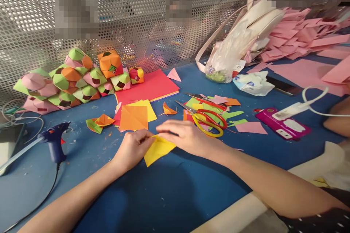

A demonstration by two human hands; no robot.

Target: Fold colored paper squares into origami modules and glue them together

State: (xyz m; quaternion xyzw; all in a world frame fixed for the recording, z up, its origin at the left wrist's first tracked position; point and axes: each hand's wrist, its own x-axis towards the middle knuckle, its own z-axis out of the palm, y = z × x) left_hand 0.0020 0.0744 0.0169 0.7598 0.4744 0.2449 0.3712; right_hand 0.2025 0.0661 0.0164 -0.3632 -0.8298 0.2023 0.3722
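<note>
Over the near middle of the worktop (136, 196), the yellow paper (158, 151) sits between 2 hands. The left hand (133, 147) pinches its left corner; the right hand (188, 136) lies over its far edge, fingers together, and I cannot tell whether it grips. This looks like a fold being lined up or creased; the next move seems to call for steady edges and a firm press. Beyond lie an orange square (133, 116) and yellow-handled scissors (196, 119); far left, folded paper balls (72, 74) are piled.
</note>
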